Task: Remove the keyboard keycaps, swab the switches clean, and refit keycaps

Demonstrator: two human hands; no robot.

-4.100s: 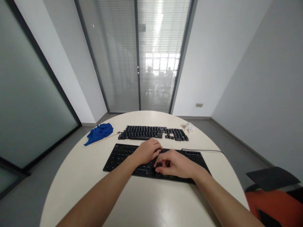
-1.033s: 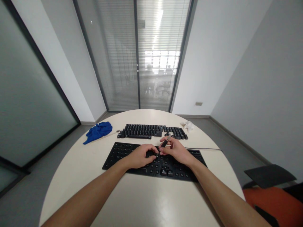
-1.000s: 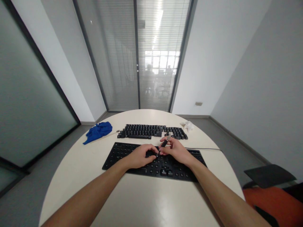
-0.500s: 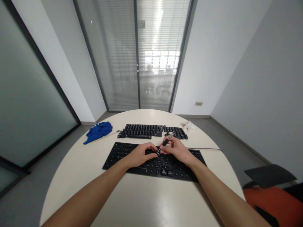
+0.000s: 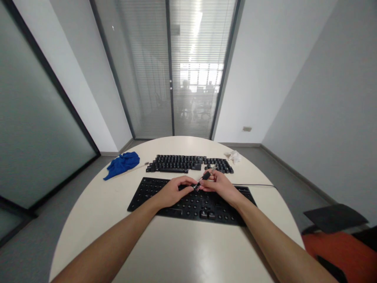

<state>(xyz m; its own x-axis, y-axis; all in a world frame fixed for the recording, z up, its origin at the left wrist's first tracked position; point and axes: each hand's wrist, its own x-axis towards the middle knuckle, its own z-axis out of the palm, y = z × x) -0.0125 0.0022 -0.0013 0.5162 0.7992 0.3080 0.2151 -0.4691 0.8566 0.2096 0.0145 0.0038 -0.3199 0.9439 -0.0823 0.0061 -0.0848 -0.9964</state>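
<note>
Most of the keys are off the black keyboard point(image 5: 172, 212), which lies face up in front of me. My right hand point(image 5: 222, 186) grips a slim, pen-like tool point(image 5: 207, 175) with a black sleeve and shiny ends, its lower end angled down to the left. Thumb and fingers of my left hand point(image 5: 173, 191) pinch a small black keycap point(image 5: 196, 186) just above the board. The tool's tip meets this keycap, though the exact contact is too small to make out. A few keycaps point(image 5: 207, 214) sit on the board's near edge.
Behind the keyboard, loose black keycaps point(image 5: 176, 162) lie in keyboard order. A blue cloth point(image 5: 123, 164) and a thin brush point(image 5: 134, 169) are at the left, a crumpled white tissue point(image 5: 234, 157) at the back right. A cable point(image 5: 256, 184) runs right. An orange chair point(image 5: 338, 251) stands beside the round table point(image 5: 188, 251).
The tool's tip has shifted slightly up, and the keycap between my hands has turned a little. My left fingers have moved slightly. The keyboard and the laid-out keycaps stay put.
</note>
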